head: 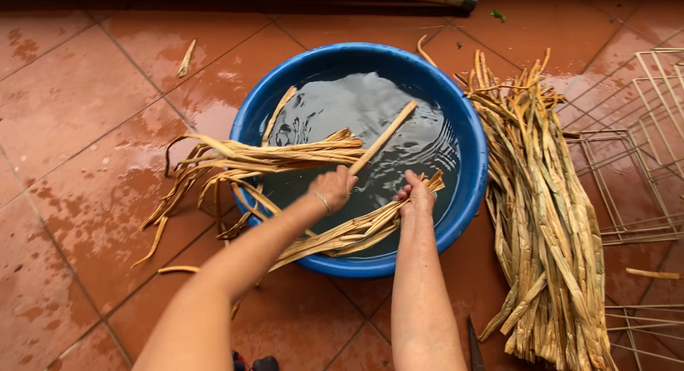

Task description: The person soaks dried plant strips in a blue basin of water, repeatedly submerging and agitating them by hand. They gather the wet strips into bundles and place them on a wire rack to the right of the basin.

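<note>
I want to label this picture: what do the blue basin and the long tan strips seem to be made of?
Blue basin: probably plastic, judging by its smooth, glossy, evenly coloured rim. Tan strips: dried plant leaves or husks, matte, fibrous and curled; the exact plant is unclear. Both hands, left hand and right hand, grip some over the water.

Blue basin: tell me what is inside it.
The round blue plastic basin holds dark water. Dried tan leaf strips lie across it, gripped by the left hand and right hand. The bottom is hidden by reflections.

A home yard or washing area: wet terracotta floor tiles, blue basin, dried leaf strips piled beside.
</note>
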